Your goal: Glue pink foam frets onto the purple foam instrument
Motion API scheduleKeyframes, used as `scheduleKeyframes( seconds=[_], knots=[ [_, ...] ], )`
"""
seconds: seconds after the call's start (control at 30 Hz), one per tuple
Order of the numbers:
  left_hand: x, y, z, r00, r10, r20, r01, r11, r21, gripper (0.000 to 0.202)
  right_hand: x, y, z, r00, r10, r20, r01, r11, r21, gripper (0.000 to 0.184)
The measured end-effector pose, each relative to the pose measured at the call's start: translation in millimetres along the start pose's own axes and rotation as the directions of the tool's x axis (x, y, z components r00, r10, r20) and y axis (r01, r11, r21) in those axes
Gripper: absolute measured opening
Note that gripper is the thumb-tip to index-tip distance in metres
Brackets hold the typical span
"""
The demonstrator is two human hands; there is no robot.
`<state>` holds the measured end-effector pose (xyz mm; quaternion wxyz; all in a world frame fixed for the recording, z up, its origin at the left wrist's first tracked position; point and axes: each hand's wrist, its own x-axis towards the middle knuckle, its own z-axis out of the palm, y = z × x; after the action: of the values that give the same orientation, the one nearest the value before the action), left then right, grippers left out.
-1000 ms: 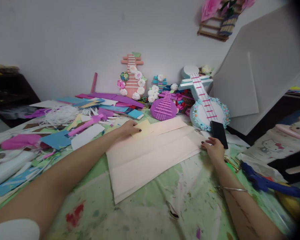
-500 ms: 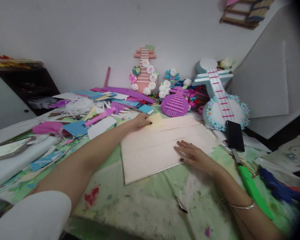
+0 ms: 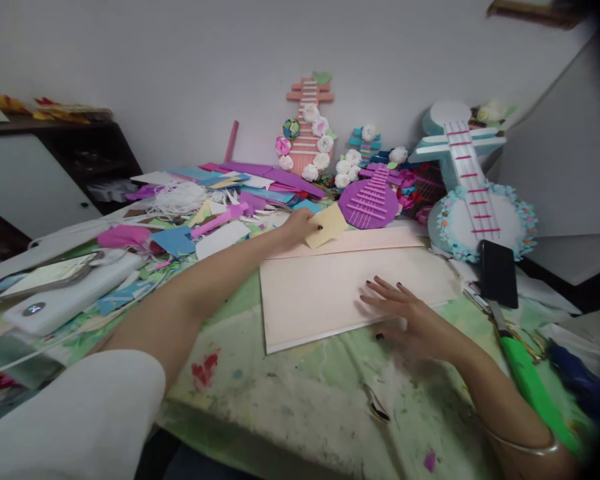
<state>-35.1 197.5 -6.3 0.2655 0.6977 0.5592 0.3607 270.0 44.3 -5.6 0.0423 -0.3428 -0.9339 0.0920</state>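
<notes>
Between the fingers of my left hand [image 3: 300, 225] is a small pale yellow piece of paper [image 3: 330, 224], held above the back of a pale pink board [image 3: 310, 303]. A separate pink strip [image 3: 370, 241] lies along the board's far edge. My right hand [image 3: 405, 310] has its fingers spread over the board's right part; whether they touch it I cannot tell. Just behind the paper leans a purple paper lute [image 3: 370, 200] with pink strings.
A white and blue lute model [image 3: 480, 213] stands at right, a black phone [image 3: 499, 273] leaning near it. A green-handled knife [image 3: 535, 387] lies by the right forearm. Coloured paper scraps [image 3: 175, 240], white cord [image 3: 180, 200] and a white power bank [image 3: 75, 293] crowd the left side.
My left hand has lifted the yellow paper up off the board. My right hand stays spread over the board. The whole view has shifted a little.
</notes>
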Motion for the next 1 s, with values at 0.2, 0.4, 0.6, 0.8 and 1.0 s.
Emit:
scheduleKeyframes(
  seconds=[0.2,0.4,0.6,0.8,1.0],
  knots=[
    [-89.8,3.3,-45.0,0.997,-0.07,-0.034,0.06,0.968,-0.244,0.045,13.7,-57.7,21.2,0.973,-0.227,-0.046,0.229,0.973,0.033,0.056],
    [-220.0,1.6,-67.3,0.895,-0.417,0.159,0.446,0.847,-0.289,0.039,16.4,-87.8,39.2,0.929,-0.367,-0.054,0.364,0.93,-0.057,0.041],
    [-275.0,13.0,-60.6,0.711,-0.583,0.393,0.699,0.65,-0.298,0.03,12.7,-88.8,41.7,0.931,-0.359,-0.071,0.353,0.932,-0.083,0.04],
    [-277.8,31.5,-38.0,0.725,-0.499,0.475,0.684,0.6,-0.414,0.046,8.5,-88.3,34.7,0.932,-0.351,-0.094,0.347,0.936,-0.056,0.036],
    [-276.1,41.0,-32.4,0.772,-0.425,0.473,0.599,0.736,-0.315,0.049,5.8,-82.1,21.5,0.931,-0.335,-0.145,0.352,0.929,0.115,0.029]
  ],
)
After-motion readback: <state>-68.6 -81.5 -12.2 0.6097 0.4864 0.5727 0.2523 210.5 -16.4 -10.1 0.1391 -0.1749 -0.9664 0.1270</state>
